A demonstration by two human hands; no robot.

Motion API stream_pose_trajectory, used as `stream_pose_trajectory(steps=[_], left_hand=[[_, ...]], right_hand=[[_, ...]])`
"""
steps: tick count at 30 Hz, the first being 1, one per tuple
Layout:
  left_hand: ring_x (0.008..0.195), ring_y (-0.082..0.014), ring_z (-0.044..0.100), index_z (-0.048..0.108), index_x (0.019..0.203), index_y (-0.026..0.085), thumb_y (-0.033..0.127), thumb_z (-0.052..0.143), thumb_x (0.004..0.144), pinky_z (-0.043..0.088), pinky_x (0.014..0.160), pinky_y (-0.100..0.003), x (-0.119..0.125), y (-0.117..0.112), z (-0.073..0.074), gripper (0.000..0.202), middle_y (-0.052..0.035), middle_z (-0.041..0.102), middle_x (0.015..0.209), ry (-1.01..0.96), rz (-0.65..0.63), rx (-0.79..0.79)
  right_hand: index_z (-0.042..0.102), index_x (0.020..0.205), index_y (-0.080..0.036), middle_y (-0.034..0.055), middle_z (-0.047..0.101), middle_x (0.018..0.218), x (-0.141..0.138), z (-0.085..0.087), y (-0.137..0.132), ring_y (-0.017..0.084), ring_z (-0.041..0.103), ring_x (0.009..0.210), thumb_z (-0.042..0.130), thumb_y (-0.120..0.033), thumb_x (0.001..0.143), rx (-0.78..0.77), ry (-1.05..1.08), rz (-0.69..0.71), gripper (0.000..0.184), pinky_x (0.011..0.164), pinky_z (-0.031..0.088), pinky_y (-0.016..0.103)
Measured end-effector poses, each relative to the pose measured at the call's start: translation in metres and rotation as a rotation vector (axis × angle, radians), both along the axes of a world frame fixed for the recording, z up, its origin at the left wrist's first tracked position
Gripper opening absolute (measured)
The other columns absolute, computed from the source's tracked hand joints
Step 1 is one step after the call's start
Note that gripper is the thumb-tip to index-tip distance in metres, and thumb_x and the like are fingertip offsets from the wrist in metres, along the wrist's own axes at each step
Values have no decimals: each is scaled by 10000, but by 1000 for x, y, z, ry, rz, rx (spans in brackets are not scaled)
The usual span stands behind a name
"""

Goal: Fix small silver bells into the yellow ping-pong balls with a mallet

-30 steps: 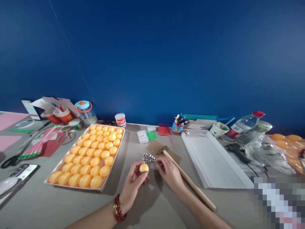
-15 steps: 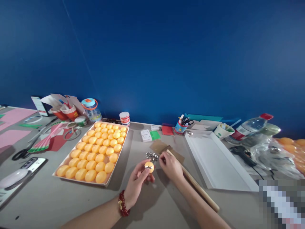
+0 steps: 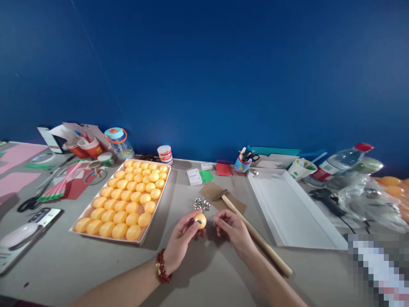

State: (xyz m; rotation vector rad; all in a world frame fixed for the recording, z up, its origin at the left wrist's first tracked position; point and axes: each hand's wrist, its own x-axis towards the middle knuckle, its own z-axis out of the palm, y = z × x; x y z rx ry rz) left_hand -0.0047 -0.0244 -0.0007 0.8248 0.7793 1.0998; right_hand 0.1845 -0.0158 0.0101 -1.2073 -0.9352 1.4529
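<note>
My left hand [image 3: 182, 244] is closed on a small yellow-orange ball [image 3: 200, 221], held just above the grey table with a small silver piece on its front. My right hand [image 3: 232, 229] hovers just right of the ball, fingers curled toward it; what they pinch, if anything, is too small to see. A little pile of shiny silver bells [image 3: 201, 204] lies on the table just beyond both hands. A wooden mallet [image 3: 252, 232] lies diagonally to the right of my right hand, its head on a brown card.
A white tray [image 3: 92, 203] full of several yellow balls sits left of centre. A long white tray [image 3: 289, 213] with nothing in it lies to the right. Cups, scissors, a jar, a bottle [image 3: 340, 161], a phone [image 3: 41, 217] and paper scraps crowd the table's back and left.
The view shifted slightly. My right hand drew back from the bell pile to beside the ball, and a silver piece now shows on the ball in my left hand.
</note>
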Motion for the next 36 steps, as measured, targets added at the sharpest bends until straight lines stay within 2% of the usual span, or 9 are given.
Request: stream_pose_trajectory(steps=[6,10,15,18,21,25,30,36], left_hand=[[841,-161,664,658,1192,243,293,731,816,541,791,-278,-1,1,2,386,-52,669,1047,31,-24,13],[811,-150,660,644,1205,240,273,722,823,542,771,-275,-1,2,-2,392,-60,684,1072,56,-36,13],[825,-163,660,648,1184,238,274,703,835,551,786,-302,-1,2,0,354,-72,680,1143,97,-72,33],[849,-179,662,658,1166,221,274,699,835,557,789,-309,-1,1,5,338,-88,646,1210,153,-103,80],[818,-165,657,670,1150,233,274,699,833,564,784,-305,-1,1,8,321,-66,647,1135,189,-122,131],[864,-170,646,670,1172,248,276,694,837,565,810,-308,0,-1,9,337,-65,630,1152,237,-127,185],[831,-173,675,604,1251,239,302,707,830,568,810,-312,0,-1,10,438,-56,702,1029,203,-149,136],[854,-179,681,623,1206,226,294,705,833,561,825,-317,0,-1,11,387,-53,708,1030,223,-167,116]], right_hand=[[653,700,-155,-3,661,653,5,-3,-5,76,541,508,876,-396,644,-124,283,41,332,521,431,199],[703,789,-153,22,712,744,8,-1,-9,94,606,583,874,-353,662,-164,337,98,293,623,515,232],[704,807,-154,25,723,751,7,8,-14,100,616,578,849,-334,704,-151,392,151,253,617,517,243],[701,794,-162,23,721,760,6,13,-15,99,603,563,835,-341,721,-159,416,192,235,603,504,250],[708,752,-173,5,692,740,4,15,-17,95,577,584,840,-343,711,-157,395,192,219,577,467,226],[721,743,-185,-1,660,763,2,14,-17,106,580,652,835,-334,715,-122,363,191,190,581,432,214],[709,771,-190,3,659,792,0,10,-19,125,607,719,805,-329,752,-137,358,223,170,600,428,215],[696,765,-192,-3,681,783,0,10,-20,124,622,713,826,-339,723,-176,364,212,200,614,436,219]])
